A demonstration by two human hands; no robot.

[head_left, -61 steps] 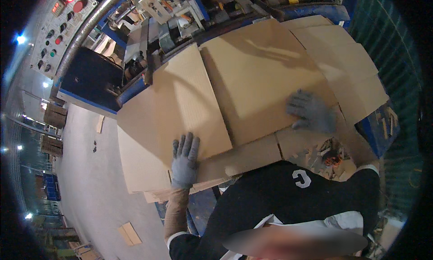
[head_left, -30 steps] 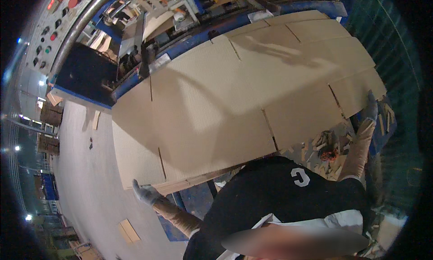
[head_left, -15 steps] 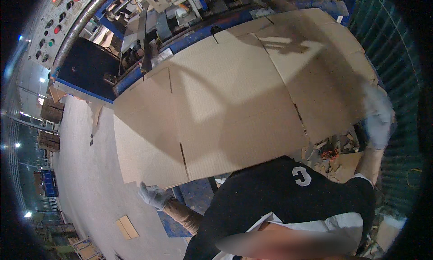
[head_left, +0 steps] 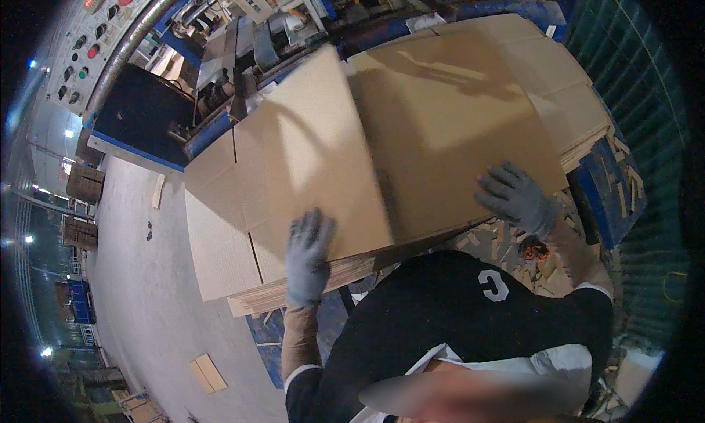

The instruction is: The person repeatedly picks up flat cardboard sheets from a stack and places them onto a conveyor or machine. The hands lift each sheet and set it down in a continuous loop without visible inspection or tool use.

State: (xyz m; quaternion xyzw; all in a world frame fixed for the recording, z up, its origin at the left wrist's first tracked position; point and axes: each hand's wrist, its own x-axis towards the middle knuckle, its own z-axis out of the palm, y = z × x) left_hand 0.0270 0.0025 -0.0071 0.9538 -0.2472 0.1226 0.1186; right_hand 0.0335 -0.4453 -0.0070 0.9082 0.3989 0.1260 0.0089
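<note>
Seen from the head camera, a folded cardboard sheet (head_left: 459, 147) lies on top of a stack of cardboard (head_left: 584, 153), between the stack's left and right ends, with the blue rail (head_left: 503, 13) of a machine running along the far edge. The left hand (head_left: 308, 258), gloved in grey, lies palm down with fingers spread on the left panel (head_left: 323, 155), close to the near edge of the stack. The right hand (head_left: 518, 201), also gloved, spreads over the near right corner of the right panel (head_left: 440, 92). The hands are well apart and neither is closed around anything; each seems laid flat so that its panel stays folded inward, the wide spacing probably sharing the pressure between both sides. The sheet itself is plain brown board with faint corrugation lines, crossed by broad shadows. Its two panels leave a dark, narrowing gap between them, and the left one looks slightly raised along its blurred inner edge. Unfolded, slotted board shows at the stack's left end, and beyond the near edge, right of the middle, wood-coloured scraps (head_left: 507, 250) lie scattered.
</note>
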